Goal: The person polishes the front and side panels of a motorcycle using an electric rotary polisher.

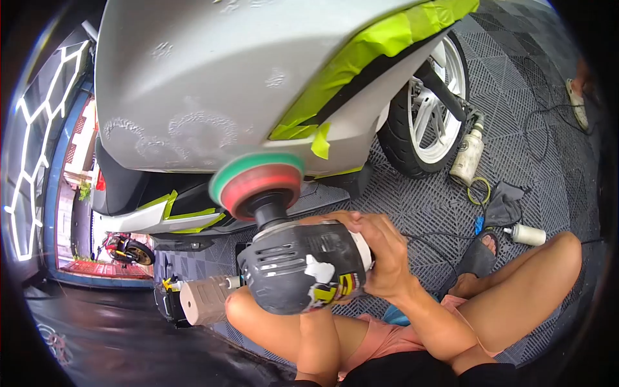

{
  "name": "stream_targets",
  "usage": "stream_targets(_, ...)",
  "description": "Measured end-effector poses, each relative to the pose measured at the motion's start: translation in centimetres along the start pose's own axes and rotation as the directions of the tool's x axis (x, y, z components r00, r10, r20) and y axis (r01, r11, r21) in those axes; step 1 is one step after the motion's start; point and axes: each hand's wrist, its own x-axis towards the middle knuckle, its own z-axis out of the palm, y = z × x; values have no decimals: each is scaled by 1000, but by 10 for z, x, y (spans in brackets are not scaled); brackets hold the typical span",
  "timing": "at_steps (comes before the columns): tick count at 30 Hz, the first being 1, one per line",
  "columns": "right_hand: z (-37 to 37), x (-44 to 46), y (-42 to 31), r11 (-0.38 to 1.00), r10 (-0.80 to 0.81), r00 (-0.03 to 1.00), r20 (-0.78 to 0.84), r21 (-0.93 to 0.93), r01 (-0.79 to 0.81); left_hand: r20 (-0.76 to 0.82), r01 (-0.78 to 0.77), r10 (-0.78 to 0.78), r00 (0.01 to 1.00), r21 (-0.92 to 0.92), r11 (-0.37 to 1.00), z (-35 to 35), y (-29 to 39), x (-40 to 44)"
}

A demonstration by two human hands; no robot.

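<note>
A black and grey polisher (303, 261) with a yellow and white label is in both my hands. My right hand (382, 248) wraps round its rear end. My left hand (320, 316) reaches under the body, its fingers mostly hidden behind it. The red and green polishing pad (261, 184) is blurred as if spinning, and lies against the lower edge of a silver-grey scooter panel (187, 71). Spatter-like curved marks of polish (203, 126) show on the panel. Yellow-green masking tape (348, 71) covers the trim along its right side.
Right of the panel stands the scooter's wheel (432, 106). A spray bottle (469, 155), a tape roll (479, 191), a dark cloth (505, 205) and a white bottle (527, 235) lie on the tiled floor. A black cable (429, 238) crosses it. Another person's foot (577, 103) is far right.
</note>
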Motion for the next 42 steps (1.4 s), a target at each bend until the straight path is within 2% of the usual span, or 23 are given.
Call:
stream_targets(5,2,-14,30,998,-10,1000,-4,-56,9,48,90,-92,995,40,995,7,-8,-5)
stream_targets(7,-1,-20,43,997,-36,999,-14,-73,35,54,211,-211,976,0,977,9,-15,-14)
stream_targets(9,-2,-28,43,998,66,994,-91,17,-65,2,316,-316,949,-63,947,17,-20,-18)
stream_targets(12,2,-31,46,991,125,987,-105,62,-119,27,483,-498,867,199,853,-5,-29,-48)
stream_targets(13,4,-34,53,994,109,990,-89,32,-107,-21,520,-521,853,98,848,-3,-27,-46)
stream_targets(14,4,-35,56,996,93,993,-75,-1,-93,5,435,-435,901,-26,900,-2,-29,-36)
stream_targets(15,9,-30,49,984,136,982,-130,130,-119,20,342,-343,939,-152,927,-2,-33,-26)
stream_targets(16,9,-24,47,993,76,993,-85,92,-68,0,251,-254,967,-160,955,0,-34,-20)
stream_targets(18,11,-14,45,999,-30,1000,7,20,30,-80,60,-64,995,-45,997,3,-25,-7)
stream_targets(19,14,-7,36,1000,-23,1000,7,-3,23,-94,10,-11,996,-9,1000,2,-18,0)
stream_targets(20,20,-4,28,998,-37,999,-1,-54,37,-105,-28,28,994,5,1000,2,-11,4)
stream_targets(21,24,-2,23,999,-33,999,-27,-16,33,-116,-65,67,991,21,998,2,-5,9)
stream_targets(24,33,-9,32,998,-34,995,-93,56,39,-75,38,-41,996,-34,999,1,3,17)
stream_targets(25,37,-14,41,996,-37,993,-115,75,46,70,-22,22,997,-9,1000,-20,-14,12)
stream_targets(28,53,-50,68,998,63,989,-135,32,-59,270,184,-226,936,170,968,-36,-32,-9)
stream_targets(29,60,-61,75,988,102,981,-162,133,-81,224,279,-422,879,477,834,-25,-16,-15)
stream_targets(30,61,-66,74,976,149,976,-156,181,-120,168,304,-599,783,737,604,-14,-1,-21)
stream_targets(31,62,-70,73,961,195,969,-155,227,-157,130,323,-657,742,790,521,-13,-1,-26)
stream_targets(32,64,-71,72,942,243,957,-156,274,-194,95,368,-632,769,743,559,-16,-3,-30)
stream_targets(35,78,-71,73,935,179,968,-176,337,-111,-33,451,-503,864,496,742,-24,-4,-29)
stream_targets(37,91,-65,71,925,146,961,-233,377,-49,-114,475,-472,874,399,784,-26,4,-24)
stream_targets(40,103,-61,65,904,144,941,-307,427,1,-235,627,-582,779,307,716,-30,20,-15)
stream_targets(42,116,-68,73,914,111,948,-298,404,20,-256,684,-636,728,331,650,-32,23,-15)
